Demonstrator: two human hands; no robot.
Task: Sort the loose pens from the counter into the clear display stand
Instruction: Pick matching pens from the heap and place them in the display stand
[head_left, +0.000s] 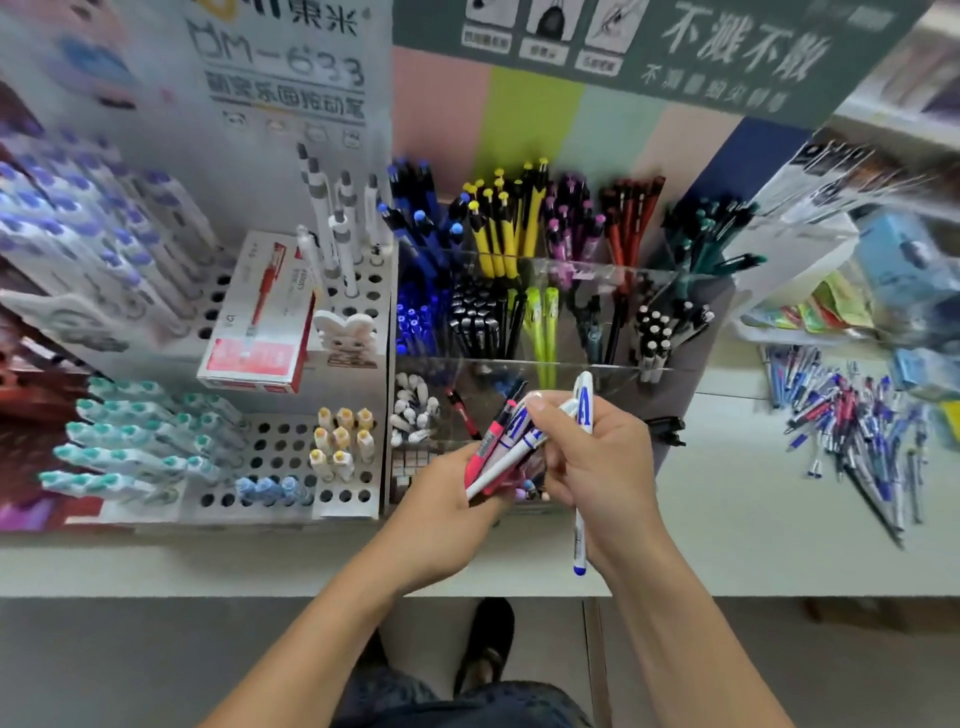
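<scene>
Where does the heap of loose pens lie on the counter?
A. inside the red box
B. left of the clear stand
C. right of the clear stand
C: the loose pens lie scattered on the counter to the right of the clear display stand.

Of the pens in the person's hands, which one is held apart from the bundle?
The white pen with blue cap, gripped upright by the right hand; the rest fan out together from the left hand.

Bright, even indoor light, wide-angle view with soft edges.

Shadows are faint and diffuse. Strong blur smears the outer parts, worst at the left and upper right; printed signs above read soft. Straight lines bow toward the corners; the centre is sharper.
</scene>
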